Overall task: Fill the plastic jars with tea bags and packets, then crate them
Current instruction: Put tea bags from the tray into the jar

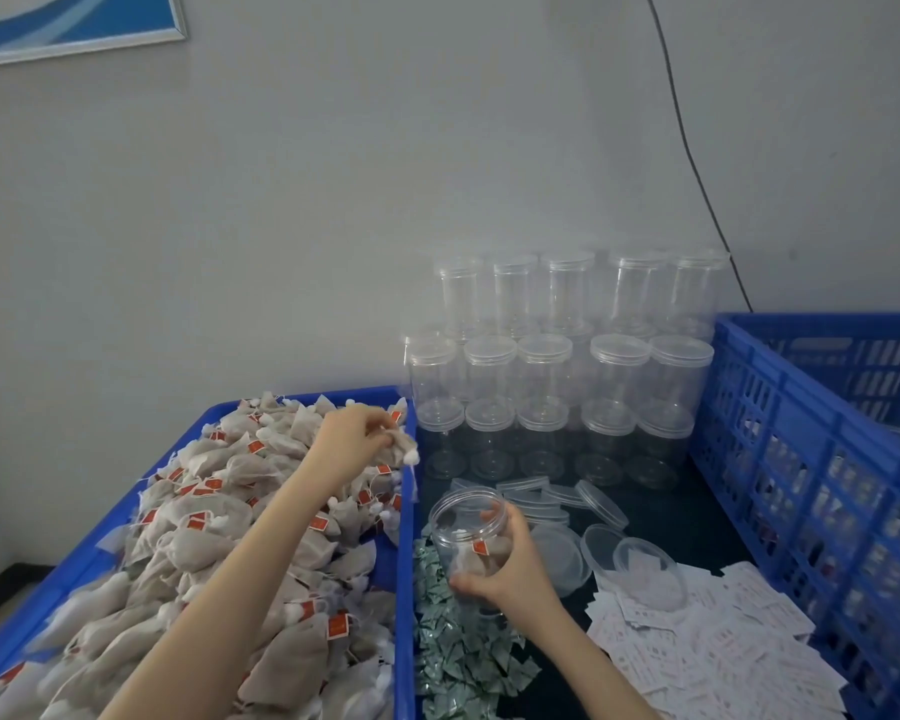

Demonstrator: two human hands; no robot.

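The left hand pinches a tea bag over the far end of the blue tray heaped with tea bags, close to the tray's right wall. The right hand grips an open plastic jar, tilted with its mouth toward the tray, just beside that wall and above a pile of small green packets; at least one red-tagged tea bag already lies inside. The likeliest slip is the bag catching on the jar rim or its string snagging a neighbour in the heap, dragging extra bags over the tray wall onto the worktop. Tilted as it is, the jar could also spill what it holds if the grip loosens. Stacked lidded jars stand against the wall behind, loose lids lie before them, and white packets spread at the right beside a blue crate. How many bags the jar holds is hard to tell through fingers and glare, the crate's contents are blurred behind its lattice, and both tray and crate are cut off by the frame.
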